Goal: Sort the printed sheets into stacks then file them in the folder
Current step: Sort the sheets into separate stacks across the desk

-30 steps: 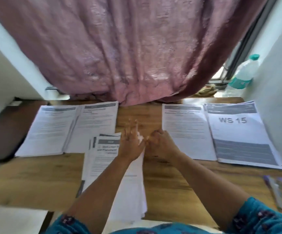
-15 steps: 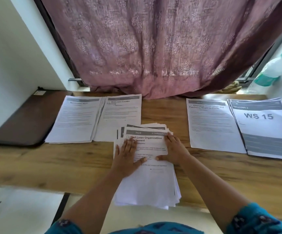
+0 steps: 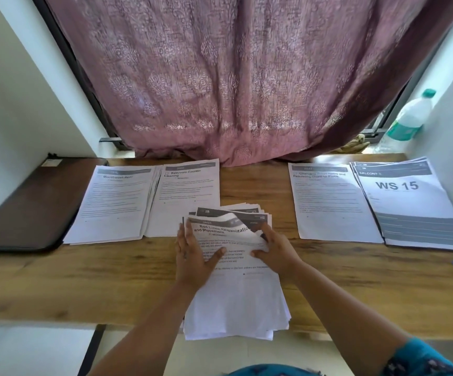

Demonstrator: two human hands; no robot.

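On the wooden desk (image 3: 84, 280) before us lies a loose, fanned pile of unsorted sheets (image 3: 236, 302), its near end overhanging the desk's edge. Our left hand (image 3: 192, 261) presses flat on the top sheet (image 3: 220, 234), headed "Bed Linen Organization and Placement", fingers straight. Our right hand (image 3: 274, 253) pinches that sheet's far right corner, curling it upward. Four flat stacks sit along the back: "Mouthwash" stack (image 3: 116, 202) and "Bathroom Counter Cleaning" stack (image 3: 190, 185) on the left, a third stack (image 3: 328, 202) and the "WS 15" stack (image 3: 410, 204) on the right. A dark brown folder (image 3: 24, 207) lies far left. A mauve patterned curtain (image 3: 233, 77) hangs behind, a plastic bottle (image 3: 410, 118) beside it.
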